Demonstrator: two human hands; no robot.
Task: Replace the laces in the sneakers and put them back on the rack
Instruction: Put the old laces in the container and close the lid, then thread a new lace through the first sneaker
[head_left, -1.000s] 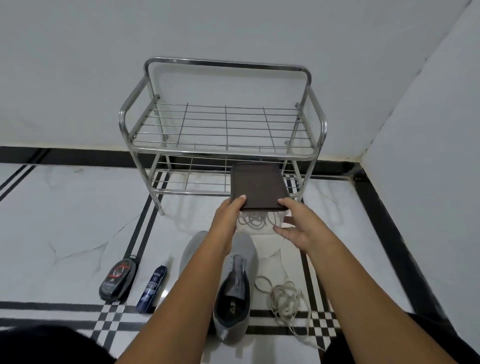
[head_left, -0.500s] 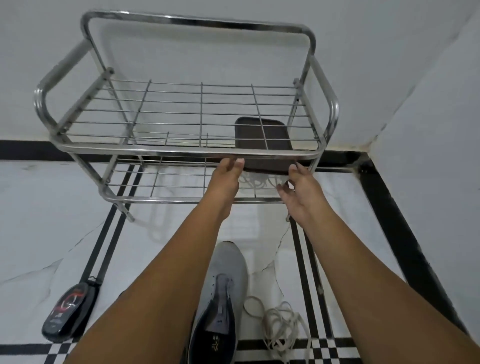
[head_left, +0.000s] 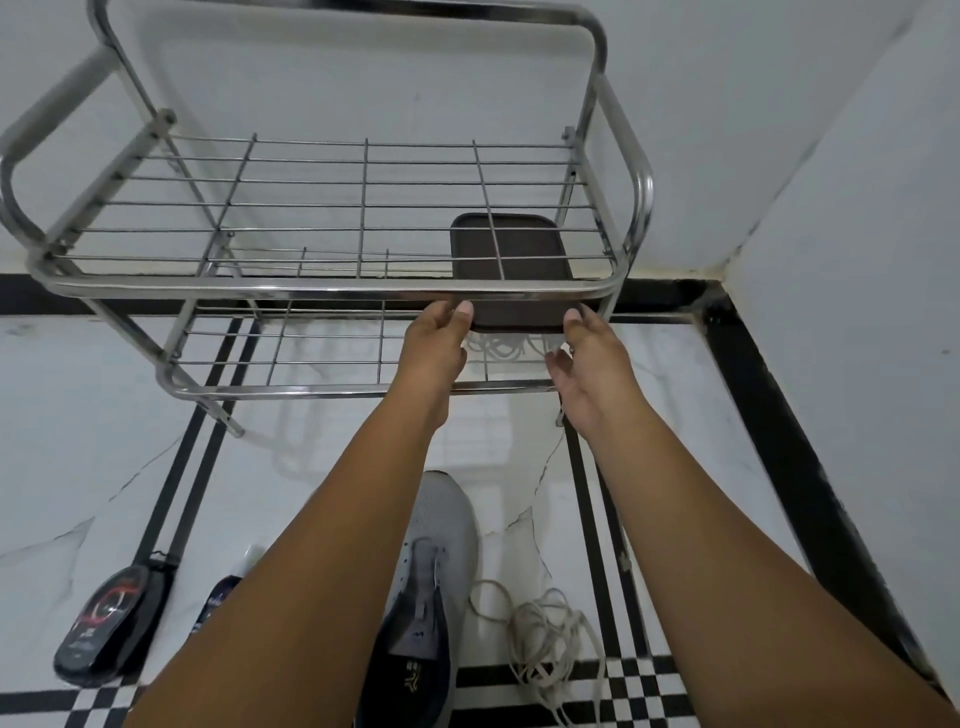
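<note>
Dark brown rectangular plastic tray (head_left: 511, 249) on lower shelf of chrome wire rack (head_left: 332, 291).
Left hand (head_left: 434, 348) pinches its edge, right hand (head_left: 592, 374) slack alongside; grey knit sneaker (head_left: 447, 519), loose beige lace (head_left: 545, 634) before rack: unlaced, unracked.

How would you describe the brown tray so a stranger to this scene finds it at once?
Find the steel wire rack against the wall, then look under the right end of its top shelf. A flat dark brown tray shows through the wires, left hand and right hand at its near edge. It is the rack's only solid dark slab.
</note>
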